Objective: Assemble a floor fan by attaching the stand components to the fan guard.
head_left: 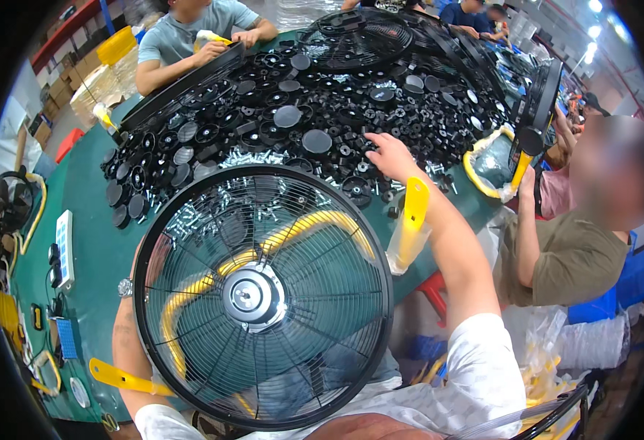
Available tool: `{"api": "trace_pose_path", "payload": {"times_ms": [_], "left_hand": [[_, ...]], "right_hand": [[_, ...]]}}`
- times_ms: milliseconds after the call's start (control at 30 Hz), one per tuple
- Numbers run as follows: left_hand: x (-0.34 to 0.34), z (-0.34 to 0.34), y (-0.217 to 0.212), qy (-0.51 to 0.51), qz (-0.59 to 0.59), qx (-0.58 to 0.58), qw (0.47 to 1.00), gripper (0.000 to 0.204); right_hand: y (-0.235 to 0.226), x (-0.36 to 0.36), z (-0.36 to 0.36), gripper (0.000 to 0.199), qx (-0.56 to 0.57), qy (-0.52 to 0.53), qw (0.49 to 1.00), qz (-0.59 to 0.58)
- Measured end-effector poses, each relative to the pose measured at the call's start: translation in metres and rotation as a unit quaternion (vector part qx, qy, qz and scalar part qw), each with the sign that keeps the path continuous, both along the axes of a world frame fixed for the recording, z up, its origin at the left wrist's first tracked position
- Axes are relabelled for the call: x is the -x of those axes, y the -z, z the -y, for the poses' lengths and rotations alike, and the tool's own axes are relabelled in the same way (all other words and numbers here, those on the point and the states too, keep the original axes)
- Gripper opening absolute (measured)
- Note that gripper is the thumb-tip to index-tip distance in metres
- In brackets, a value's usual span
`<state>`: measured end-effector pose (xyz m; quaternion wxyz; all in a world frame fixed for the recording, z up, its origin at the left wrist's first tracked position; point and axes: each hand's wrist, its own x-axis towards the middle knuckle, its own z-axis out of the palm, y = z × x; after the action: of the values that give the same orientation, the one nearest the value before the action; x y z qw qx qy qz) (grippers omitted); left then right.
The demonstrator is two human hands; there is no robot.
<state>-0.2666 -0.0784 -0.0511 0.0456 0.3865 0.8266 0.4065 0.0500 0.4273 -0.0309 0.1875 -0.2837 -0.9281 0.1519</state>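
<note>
Head camera looks steeply down, close over the green table (98, 249).

A: What sits along the far side of the green desk (94, 220)?

B: A person in a grey shirt (182, 37) leans on it, beside yellow-lined cartons (105, 70).

A: And on the near left edge?

B: A white power strip (64, 248), a small blue box (66, 337) and a black fan with a yellow cord (10, 202).

A: On the other side?

B: A seated person in an olive shirt (568, 257), a second black grille (355, 37) lying flat farther back, and clear plastic bags (586, 341) heaped low down.
</note>
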Motion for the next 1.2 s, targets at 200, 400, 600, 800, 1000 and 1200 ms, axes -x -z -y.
{"api": "trace_pose_path", "payload": {"times_ms": [200, 400, 600, 800, 1000, 1200], "left_hand": [[0.012, -0.002, 0.003, 0.053, -0.006, 0.130, 0.990, 0.017], [0.016, 0.024, 0.012, 0.047, 0.022, 0.096, 0.994, 0.018], [0.007, 0.056, 0.019, 0.030, -0.118, 0.129, 0.984, 0.025], [-0.016, 0.094, 0.016, -0.035, -0.166, 0.168, 0.971, 0.017], [-0.025, 0.093, 0.018, -0.051, -0.170, 0.150, 0.973, 0.016], [-0.038, 0.119, 0.017, -0.095, -0.217, 0.162, 0.958, 0.020]], "right_hand": [[0.006, 0.031, 0.001, 0.034, -0.103, -0.031, 0.994, -0.018], [0.007, 0.002, -0.023, 0.037, 0.105, 0.000, 0.962, -0.250], [-0.023, -0.107, -0.043, 0.044, 0.340, 0.045, 0.857, -0.384], [-0.098, -0.186, 0.019, 0.043, 0.276, 0.052, 0.848, -0.450], [-0.130, -0.202, 0.103, 0.041, 0.144, 0.020, 0.900, -0.412], [-0.150, -0.175, 0.210, 0.042, -0.079, -0.242, 0.908, -0.331]]}}
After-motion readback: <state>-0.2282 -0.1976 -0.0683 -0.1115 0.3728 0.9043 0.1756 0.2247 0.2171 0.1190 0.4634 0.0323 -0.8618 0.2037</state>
